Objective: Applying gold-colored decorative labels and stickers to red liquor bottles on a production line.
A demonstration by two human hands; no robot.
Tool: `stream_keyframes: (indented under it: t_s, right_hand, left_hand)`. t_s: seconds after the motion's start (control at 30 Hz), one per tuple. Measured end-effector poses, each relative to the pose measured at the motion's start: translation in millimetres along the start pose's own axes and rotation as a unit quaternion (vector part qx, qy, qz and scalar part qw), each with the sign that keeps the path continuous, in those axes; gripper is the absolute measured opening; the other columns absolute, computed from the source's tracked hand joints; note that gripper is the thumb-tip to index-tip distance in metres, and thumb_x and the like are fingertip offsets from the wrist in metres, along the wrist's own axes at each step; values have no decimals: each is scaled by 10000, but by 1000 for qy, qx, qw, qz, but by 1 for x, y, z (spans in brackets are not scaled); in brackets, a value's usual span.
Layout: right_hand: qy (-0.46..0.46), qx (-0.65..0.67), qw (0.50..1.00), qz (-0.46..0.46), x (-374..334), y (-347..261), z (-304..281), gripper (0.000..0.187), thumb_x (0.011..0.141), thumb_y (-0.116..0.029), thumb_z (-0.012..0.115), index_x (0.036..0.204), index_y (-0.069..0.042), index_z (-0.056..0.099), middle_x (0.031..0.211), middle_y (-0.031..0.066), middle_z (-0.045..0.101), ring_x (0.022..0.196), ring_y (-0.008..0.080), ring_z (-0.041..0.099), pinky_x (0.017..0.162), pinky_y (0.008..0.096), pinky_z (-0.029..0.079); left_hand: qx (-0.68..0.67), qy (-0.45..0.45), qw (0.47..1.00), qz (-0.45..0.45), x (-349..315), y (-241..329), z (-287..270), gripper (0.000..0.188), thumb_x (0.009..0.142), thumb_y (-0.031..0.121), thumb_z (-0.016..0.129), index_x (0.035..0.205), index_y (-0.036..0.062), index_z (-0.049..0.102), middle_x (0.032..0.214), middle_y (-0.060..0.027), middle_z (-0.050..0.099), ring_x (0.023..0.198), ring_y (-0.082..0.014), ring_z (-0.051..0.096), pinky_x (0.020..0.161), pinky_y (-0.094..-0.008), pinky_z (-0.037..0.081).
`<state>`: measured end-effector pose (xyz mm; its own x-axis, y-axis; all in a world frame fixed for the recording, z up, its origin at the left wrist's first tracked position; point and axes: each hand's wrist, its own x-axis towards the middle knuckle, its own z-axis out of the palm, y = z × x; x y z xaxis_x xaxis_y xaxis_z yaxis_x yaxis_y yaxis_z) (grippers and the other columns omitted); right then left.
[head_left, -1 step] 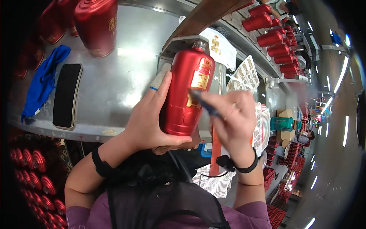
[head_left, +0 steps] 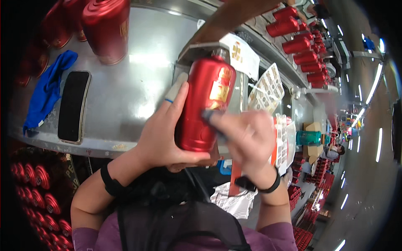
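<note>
My left hand (head_left: 161, 125) grips a glossy red bottle (head_left: 201, 90) that lies with its clear neck away from me. Its thumb braces the base and a finger with a pale, blue-edged sleeve (head_left: 177, 86) runs along the left side. Gold labels (head_left: 219, 92) mark the bottle's front. Across the lower front, my right hand (head_left: 247, 136) is curled and smeared by motion. At its fingertips a dark thing (head_left: 212, 119) presses on the bottle; whether it is a tool or a finger cover I cannot tell. The lower gold marking is mostly hidden behind it.
Left on the metal table (head_left: 144, 96) lie a phone (head_left: 74, 106) and a blue cloth (head_left: 50, 90). Red bottles (head_left: 106, 31) stand at the far left. A brown bar (head_left: 228, 19) slants beyond my bottle. Sticker sheets (head_left: 268, 88) lie at right, near rows of red bottles (head_left: 299, 44).
My right hand and the dark thing have slid down the bottle toward its base and a little to the left. The bottle has tipped slightly in my left hand, which keeps its grip.
</note>
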<state>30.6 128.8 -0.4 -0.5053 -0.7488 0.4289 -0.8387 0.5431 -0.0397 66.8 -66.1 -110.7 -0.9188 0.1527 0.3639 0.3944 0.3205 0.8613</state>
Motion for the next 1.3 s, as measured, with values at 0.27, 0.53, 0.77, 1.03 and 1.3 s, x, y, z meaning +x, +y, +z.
stream_keyframes:
  t_s: [0.27, 0.53, 0.77, 1.03, 1.3]
  right_hand:
    - [-17, 37, 999, -21, -3, 1, -1, 468, 625, -121, 685, 1088, -75, 736, 858, 15, 650, 713, 180, 590, 589, 298, 457]
    - [-102, 201, 965, 137, 19, 18, -12, 264, 733, -128, 742, 996, -106, 739, 737, 41, 568, 690, 219, 556, 641, 347, 455]
    - [-97, 204, 970, 88, 53, 44, -17, 168, 790, -133, 741, 958, -119, 740, 742, 86, 584, 697, 258, 589, 629, 361, 477]
    - [-150, 243, 951, 121, 55, 34, -13, 177, 793, -134, 736, 969, -112, 738, 776, 94, 608, 753, 262, 628, 673, 372, 501]
    - [-6, 229, 945, 231, 47, 70, -1, 174, 790, -103, 752, 963, -94, 742, 758, 97, 623, 719, 240, 623, 680, 356, 505]
  left_hand:
    - [2, -7, 1000, 10, -1, 0, 0, 1387, 537, 551, 905, 1530, -63, 156, 1204, -272, 554, 972, -376, 613, 851, -426, 511]
    - [10, 4, 999, 42, 4, 1, -3, 1397, 540, 544, 913, 1533, -62, 139, 1256, -264, 543, 986, -379, 614, 862, -432, 509]
    - [25, -19, 999, 42, 3, 0, -5, 1419, 542, 568, 907, 1527, -84, 122, 1219, -254, 560, 903, -349, 615, 820, -419, 501]
    - [22, -35, 998, 37, 5, -2, -4, 1427, 538, 572, 908, 1527, -88, 119, 1165, -238, 575, 874, -332, 608, 805, -413, 496]
    - [4, -39, 999, 24, 1, 0, -4, 1412, 542, 547, 912, 1527, -83, 119, 1242, -249, 546, 1035, -377, 603, 893, -425, 495]
